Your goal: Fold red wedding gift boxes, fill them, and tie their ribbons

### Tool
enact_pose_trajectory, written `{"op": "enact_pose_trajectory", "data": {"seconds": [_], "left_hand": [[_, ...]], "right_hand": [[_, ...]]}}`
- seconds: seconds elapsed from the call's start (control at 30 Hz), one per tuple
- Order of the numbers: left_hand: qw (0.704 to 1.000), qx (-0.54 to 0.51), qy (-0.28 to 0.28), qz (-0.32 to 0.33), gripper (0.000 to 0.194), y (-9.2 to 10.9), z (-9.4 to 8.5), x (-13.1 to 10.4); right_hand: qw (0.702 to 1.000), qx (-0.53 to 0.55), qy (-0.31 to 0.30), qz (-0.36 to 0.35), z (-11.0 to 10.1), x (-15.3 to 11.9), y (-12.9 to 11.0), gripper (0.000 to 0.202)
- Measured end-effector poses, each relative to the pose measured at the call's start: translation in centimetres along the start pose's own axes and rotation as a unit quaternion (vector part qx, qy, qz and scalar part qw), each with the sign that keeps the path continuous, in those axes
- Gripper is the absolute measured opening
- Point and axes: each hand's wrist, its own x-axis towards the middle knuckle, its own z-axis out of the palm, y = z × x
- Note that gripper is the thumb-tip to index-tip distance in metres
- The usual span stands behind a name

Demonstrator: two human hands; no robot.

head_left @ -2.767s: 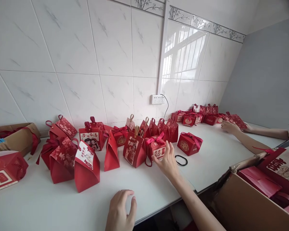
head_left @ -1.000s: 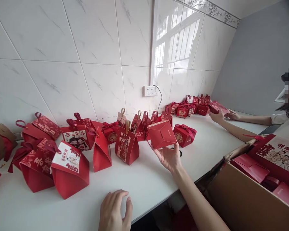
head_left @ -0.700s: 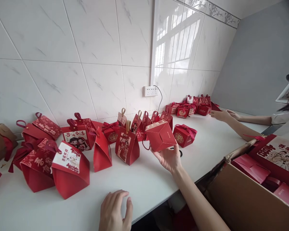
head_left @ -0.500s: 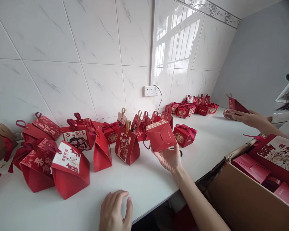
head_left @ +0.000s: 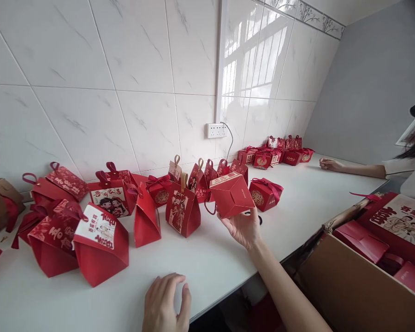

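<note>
White tabletop below, our spread right hand holds a likely light, crushable red box, best gripped edgewise, our left hand half-curled, empty.

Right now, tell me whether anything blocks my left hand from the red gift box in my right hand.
Nothing visible stands between your left hand and the red gift box; only your right hand, holding it, covers part of its lower edge in this view.
</note>
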Motion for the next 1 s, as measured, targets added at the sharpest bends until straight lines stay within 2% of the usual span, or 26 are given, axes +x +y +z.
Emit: {"op": "enact_pose_trajectory", "data": {"seconds": [0.23,0.3,0.33,0.37,0.4,0.47,0.5,0.57,0.63,0.7,0.87,1.0], "left_hand": [[1.0,-0.01,-0.003,-0.003,0.008,0.1,0.0,0.1],[1.0,-0.015,-0.001,-0.01,0.008,0.3,-0.1,0.1],[1.0,-0.019,-0.002,-0.015,0.008,0.6,-0.3,0.2],[0.999,-0.024,-0.004,-0.021,0.009,0.8,-0.4,0.2],[0.999,-0.029,-0.007,-0.032,0.01,1.2,-0.6,0.3],[0.997,-0.041,-0.01,-0.061,0.012,1.9,-1.0,0.5],[0.996,-0.048,-0.009,-0.076,0.013,2.2,-1.1,0.6],[0.993,-0.062,-0.005,-0.102,0.014,2.8,-1.3,0.8],[0.99,-0.076,0.0,-0.119,0.014,3.2,-1.4,0.8],[0.987,-0.087,0.006,-0.134,0.013,3.4,-1.4,0.7],[0.981,-0.114,0.012,-0.158,0.011,3.4,-1.3,0.2],[0.978,-0.128,0.021,-0.163,0.012,3.3,-1.3,0.1]], "right_hand": [[0.998,-0.054,0.035,-0.009,0.7,-0.1,-0.1,0.066],[0.991,-0.103,0.069,-0.04,1.0,-0.1,0.4,0.068],[0.982,-0.143,0.097,-0.078,1.0,-0.1,0.7,0.068],[0.963,-0.196,0.134,-0.131,1.0,-0.1,1.1,0.068],[0.929,-0.263,0.177,-0.19,0.9,-0.1,1.5,0.071],[0.825,-0.426,0.25,-0.275,0.2,0.0,2.2,0.085],[0.763,-0.513,0.269,-0.288,-0.3,0.1,2.4,0.092],[0.654,-0.661,0.257,-0.262,-1.5,0.4,2.7,0.1],[0.579,-0.749,0.226,-0.229,-2.6,0.7,2.9,0.101],[0.538,-0.785,0.208,-0.226,-3.1,0.7,3.0,0.104],[0.472,-0.822,0.206,-0.245,-2.5,-1.3,3.7,0.107],[0.44,-0.842,0.194,-0.244,-1.9,-2.3,4.1,0.107]]}}
